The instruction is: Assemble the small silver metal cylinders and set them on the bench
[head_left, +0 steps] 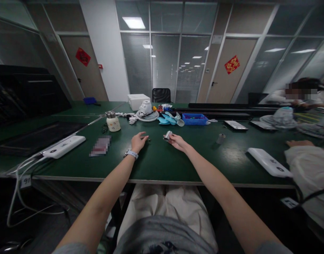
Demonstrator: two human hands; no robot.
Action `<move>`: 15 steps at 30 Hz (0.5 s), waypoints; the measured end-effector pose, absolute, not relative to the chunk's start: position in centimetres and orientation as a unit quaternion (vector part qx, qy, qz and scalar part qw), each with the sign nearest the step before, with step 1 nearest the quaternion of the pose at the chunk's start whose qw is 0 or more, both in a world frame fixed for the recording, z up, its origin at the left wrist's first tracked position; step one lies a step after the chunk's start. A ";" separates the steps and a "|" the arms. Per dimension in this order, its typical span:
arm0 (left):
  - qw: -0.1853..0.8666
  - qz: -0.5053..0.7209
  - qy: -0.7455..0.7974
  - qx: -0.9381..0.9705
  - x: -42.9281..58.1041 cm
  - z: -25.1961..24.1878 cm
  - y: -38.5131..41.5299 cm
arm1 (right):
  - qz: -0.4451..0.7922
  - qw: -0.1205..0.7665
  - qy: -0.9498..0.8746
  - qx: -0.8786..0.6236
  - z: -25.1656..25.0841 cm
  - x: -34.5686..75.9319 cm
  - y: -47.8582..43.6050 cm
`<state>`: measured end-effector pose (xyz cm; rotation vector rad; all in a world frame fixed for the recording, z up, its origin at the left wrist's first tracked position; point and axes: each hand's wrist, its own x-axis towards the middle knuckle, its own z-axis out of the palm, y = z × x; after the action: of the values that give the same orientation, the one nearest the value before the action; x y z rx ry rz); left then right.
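Note:
My right hand [178, 141] is closed around a small silver metal cylinder [167, 135], held just above the green table. To the left, my left hand [139, 141], with a watch [131, 153] on its wrist, is over the table with thumb and fingers apart. Close to its thumb tip is a tiny dark piece [149, 140], too small to name. A second metal cylinder [220, 138], with a short stub on top, stands upright on the table to the right of my right hand.
Beyond my hands lie light-blue fan blades [168, 119], a white fan grille [147, 116] and a blue tray [195, 119] of small parts. A cream bottle [113, 124] stands left. White power strips [64, 146] flank me. A co-worker's sleeve [310, 173] is at right.

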<state>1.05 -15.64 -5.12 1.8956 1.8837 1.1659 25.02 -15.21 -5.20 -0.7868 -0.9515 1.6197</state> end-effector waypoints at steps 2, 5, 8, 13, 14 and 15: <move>0.109 0.403 0.641 0.644 1.1 -5.1 -15.7 | 0.705 0.515 -0.376 -0.310 -4.8 25.5 -15.6; 0.104 0.408 0.638 0.645 1.1 -5.2 -15.7 | 0.728 0.504 -0.355 -0.301 -4.3 25.8 -16.2; 0.097 0.416 0.637 0.642 1.1 -5.3 -15.6 | 0.735 0.500 -0.342 -0.305 -4.0 25.8 -16.6; 0.098 0.423 0.634 0.639 1.0 -5.5 -15.4 | 0.697 0.529 -0.332 -0.351 -3.9 25.7 -16.5; 0.099 0.424 0.633 0.640 1.0 -5.5 -15.4 | 0.682 0.539 -0.336 -0.362 -3.9 25.7 -16.4; 0.099 0.423 0.632 0.641 1.0 -5.6 -15.3 | 0.666 0.548 -0.342 -0.373 -3.9 25.7 -16.4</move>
<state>1.00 -15.33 -5.55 1.8960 1.8705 1.2525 25.68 -16.39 -3.89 -0.8847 -0.8110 1.5777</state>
